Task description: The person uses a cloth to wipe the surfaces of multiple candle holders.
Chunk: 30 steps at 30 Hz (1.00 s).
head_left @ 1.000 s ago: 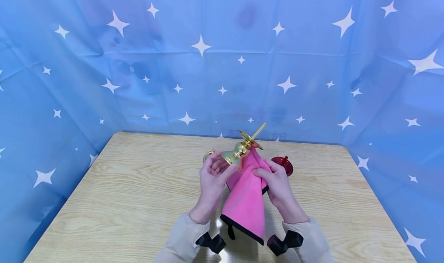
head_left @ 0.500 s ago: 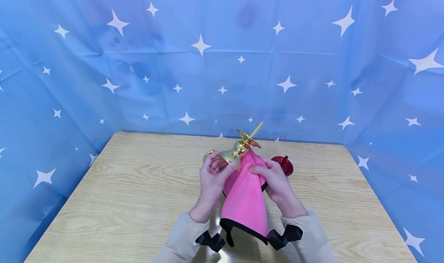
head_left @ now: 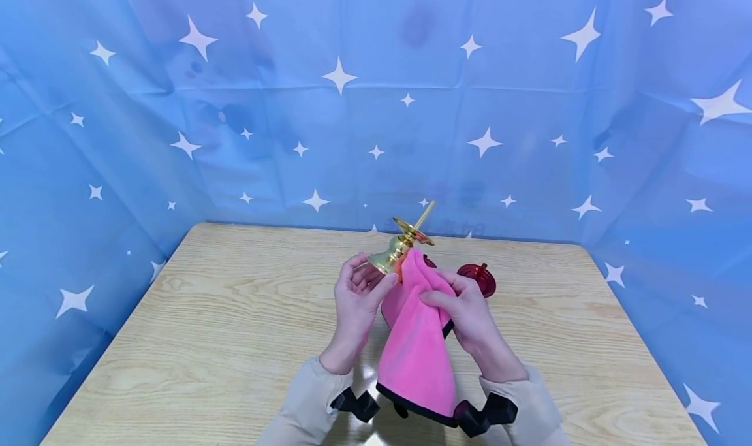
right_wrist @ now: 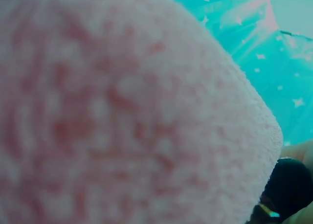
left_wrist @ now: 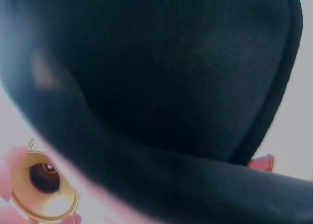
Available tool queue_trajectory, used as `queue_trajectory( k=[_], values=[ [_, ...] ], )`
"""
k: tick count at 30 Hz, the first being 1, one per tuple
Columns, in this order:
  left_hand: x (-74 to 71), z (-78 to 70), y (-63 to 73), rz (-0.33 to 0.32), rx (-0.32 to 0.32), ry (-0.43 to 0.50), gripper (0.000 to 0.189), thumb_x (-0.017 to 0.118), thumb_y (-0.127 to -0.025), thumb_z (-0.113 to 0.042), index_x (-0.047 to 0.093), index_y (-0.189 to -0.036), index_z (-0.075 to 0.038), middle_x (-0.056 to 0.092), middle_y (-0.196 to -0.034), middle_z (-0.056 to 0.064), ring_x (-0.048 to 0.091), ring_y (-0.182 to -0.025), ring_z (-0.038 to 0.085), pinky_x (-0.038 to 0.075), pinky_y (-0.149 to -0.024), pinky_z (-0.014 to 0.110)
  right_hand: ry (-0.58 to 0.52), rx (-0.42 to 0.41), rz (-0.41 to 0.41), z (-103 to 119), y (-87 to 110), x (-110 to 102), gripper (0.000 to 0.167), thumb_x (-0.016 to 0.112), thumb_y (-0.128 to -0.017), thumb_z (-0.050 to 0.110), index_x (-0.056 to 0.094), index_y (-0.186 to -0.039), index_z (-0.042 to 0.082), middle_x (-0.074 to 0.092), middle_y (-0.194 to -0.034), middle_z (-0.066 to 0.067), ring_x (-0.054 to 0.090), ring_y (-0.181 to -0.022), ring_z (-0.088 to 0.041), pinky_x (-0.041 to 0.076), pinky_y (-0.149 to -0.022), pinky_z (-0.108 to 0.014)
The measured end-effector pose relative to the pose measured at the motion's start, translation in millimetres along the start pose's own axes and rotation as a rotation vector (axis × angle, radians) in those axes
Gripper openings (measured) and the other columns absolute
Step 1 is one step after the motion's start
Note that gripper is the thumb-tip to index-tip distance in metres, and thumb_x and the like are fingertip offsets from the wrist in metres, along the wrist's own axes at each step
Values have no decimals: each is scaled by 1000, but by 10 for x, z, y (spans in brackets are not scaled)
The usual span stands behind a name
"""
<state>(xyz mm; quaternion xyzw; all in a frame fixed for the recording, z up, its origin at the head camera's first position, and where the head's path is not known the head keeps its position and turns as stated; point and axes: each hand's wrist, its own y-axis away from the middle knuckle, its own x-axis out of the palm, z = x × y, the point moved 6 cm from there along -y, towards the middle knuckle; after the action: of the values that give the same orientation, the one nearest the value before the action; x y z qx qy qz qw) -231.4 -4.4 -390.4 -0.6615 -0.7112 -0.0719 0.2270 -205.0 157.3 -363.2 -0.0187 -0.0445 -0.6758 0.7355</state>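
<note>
A gold candlestick [head_left: 397,245] with a wide drip pan and a thin spike leans over to the upper right, above the table. Its flared base is gripped by my left hand [head_left: 357,302], and the base's hollow underside faces the camera in the left wrist view. My right hand [head_left: 470,312] pinches a pink cloth [head_left: 416,361] with black edging, its upper end against the candlestick's stem. The rest of the cloth hangs down between the wrists. Cloth [right_wrist: 146,106] fills most of the right wrist view, and its dark side [left_wrist: 195,77] covers most of the left one.
To the right of the cloth, behind my right hand, lies a red shiny object [head_left: 478,279] with a round plate and a small knob. Another red piece [head_left: 430,262] peeks out behind the cloth. The wooden table [head_left: 205,335] meets a blue star-patterned curtain [head_left: 376,119].
The candlestick has shifted slightly left, and the cloth's upper end has bunched against its stem. A gold rim behind my left hand is now hidden; a second red piece shows.
</note>
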Motion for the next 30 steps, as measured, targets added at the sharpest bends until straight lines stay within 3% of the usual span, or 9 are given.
queue_trajectory(
  k=[3,12,19,27,30],
  values=[
    [-4,33,9,8,-5,-15,51,74,-74,3,47,-116,7,60,-104,19,60,-93,16,48,-88,32,7,-37,6,57,15,36,46,59,-82,-5,50,-126,-14,64,-101,-6,63,-67,-10,52,-60,-22],
    [-27,101,15,-10,-1,9,49,74,-75,1,48,-116,6,61,-103,15,60,-92,17,49,-86,29,5,-45,-53,50,23,56,46,59,-80,-7,50,-125,-15,65,-99,-6,63,-68,-9,52,-61,-22],
    [-48,86,25,-52,6,60,50,75,-74,-1,48,-116,6,64,-101,11,61,-91,15,49,-83,27,-57,40,-95,-132,-37,-18,49,57,-81,-8,46,-128,-15,61,-109,-11,63,-71,-8,52,-63,-21],
    [17,95,56,22,-23,75,47,72,-76,0,46,-114,4,62,-98,5,60,-92,15,49,-82,26,-159,91,-145,-189,-83,-77,54,55,-84,-5,41,-136,-7,60,-114,-14,64,-72,-7,53,-63,-20],
    [20,103,45,47,-32,38,46,68,-76,4,45,-115,5,61,-97,5,60,-90,15,49,-80,25,-145,94,-125,-178,-82,-68,54,55,-85,-4,40,-137,-7,52,-127,-20,64,-77,-6,52,-66,-20]
  ],
)
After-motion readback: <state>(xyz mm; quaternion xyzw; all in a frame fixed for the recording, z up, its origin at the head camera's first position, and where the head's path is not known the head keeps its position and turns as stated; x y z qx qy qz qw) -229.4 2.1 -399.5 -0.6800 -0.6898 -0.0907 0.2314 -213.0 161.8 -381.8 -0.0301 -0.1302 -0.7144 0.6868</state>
